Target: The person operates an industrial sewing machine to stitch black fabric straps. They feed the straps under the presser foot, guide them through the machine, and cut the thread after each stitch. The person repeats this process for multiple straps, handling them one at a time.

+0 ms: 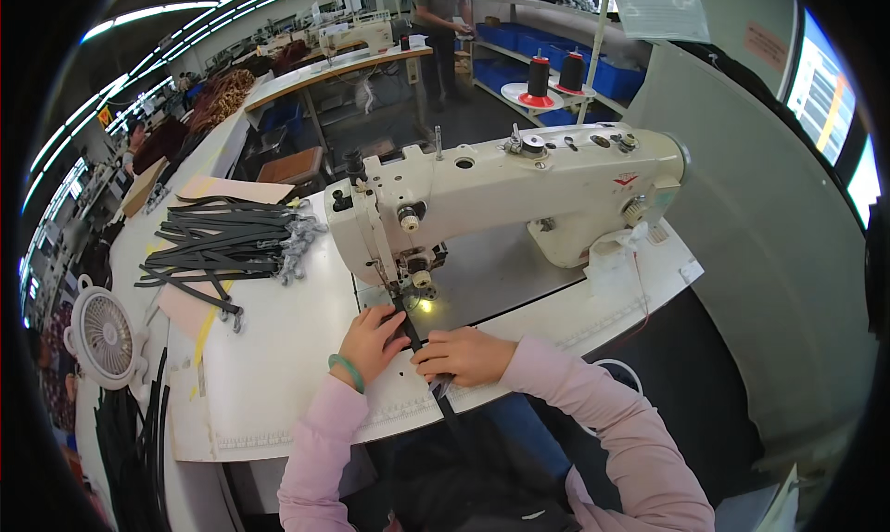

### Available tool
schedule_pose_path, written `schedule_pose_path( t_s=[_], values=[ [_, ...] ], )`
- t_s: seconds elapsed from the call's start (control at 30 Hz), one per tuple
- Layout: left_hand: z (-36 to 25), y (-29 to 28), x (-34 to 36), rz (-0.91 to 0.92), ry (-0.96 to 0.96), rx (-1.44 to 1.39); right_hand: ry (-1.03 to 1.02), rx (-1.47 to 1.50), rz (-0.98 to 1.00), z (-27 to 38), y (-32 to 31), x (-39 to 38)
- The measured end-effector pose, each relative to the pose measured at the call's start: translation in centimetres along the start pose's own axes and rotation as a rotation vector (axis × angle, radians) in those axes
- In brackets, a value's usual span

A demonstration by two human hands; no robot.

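Observation:
A narrow black strap (413, 335) runs from beneath the needle area of a cream sewing machine (501, 184) toward my body and over the table's front edge. My left hand (371, 343), with a green bangle (347, 373) at its wrist, lies beside the strap close to the presser foot. Its fingers and thumb are apart, their tips at the strap's left edge. Closer to the front edge, my right hand (466, 356) is closed on the strap from the right. A small dark grey object (439, 384) shows under its fingers; its kind I cannot make out. The machine's lamp (425, 306) is lit.
A pile of dark straps (222, 240) with grey ends lies left of the machine. A small white fan (104, 335) stands at the far left, more black strips (120, 449) hanging below it. Thread cones (538, 80) stand behind the machine. A person (441, 18) stands beside blue bins (619, 80).

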State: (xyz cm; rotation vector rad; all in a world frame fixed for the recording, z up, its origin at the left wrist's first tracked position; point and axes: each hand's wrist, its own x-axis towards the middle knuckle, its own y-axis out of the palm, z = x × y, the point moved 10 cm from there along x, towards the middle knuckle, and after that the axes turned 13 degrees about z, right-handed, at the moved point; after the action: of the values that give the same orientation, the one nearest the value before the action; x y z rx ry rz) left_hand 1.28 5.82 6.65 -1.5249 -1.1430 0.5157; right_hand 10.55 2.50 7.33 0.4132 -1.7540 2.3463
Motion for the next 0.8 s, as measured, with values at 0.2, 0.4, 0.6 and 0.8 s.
schedule_pose_path(
  t_s=[0.2,0.4,0.6,0.8],
  values=[
    [-0.09,-0.1,-0.29,0.002,-0.007,0.002,0.025,-0.001,0.035,0.01,0.24,0.07],
    [-0.12,-0.01,-0.11,0.003,0.006,-0.005,0.027,-0.011,0.026,-0.05,0.07,-0.06],
    [-0.18,-0.22,-0.35,0.015,0.002,-0.002,0.038,-0.017,0.033,0.02,-0.09,0.22],
    [0.36,0.31,-0.41,0.018,-0.016,0.002,0.06,-0.016,0.041,0.01,-0.05,0.57]
  ],
)
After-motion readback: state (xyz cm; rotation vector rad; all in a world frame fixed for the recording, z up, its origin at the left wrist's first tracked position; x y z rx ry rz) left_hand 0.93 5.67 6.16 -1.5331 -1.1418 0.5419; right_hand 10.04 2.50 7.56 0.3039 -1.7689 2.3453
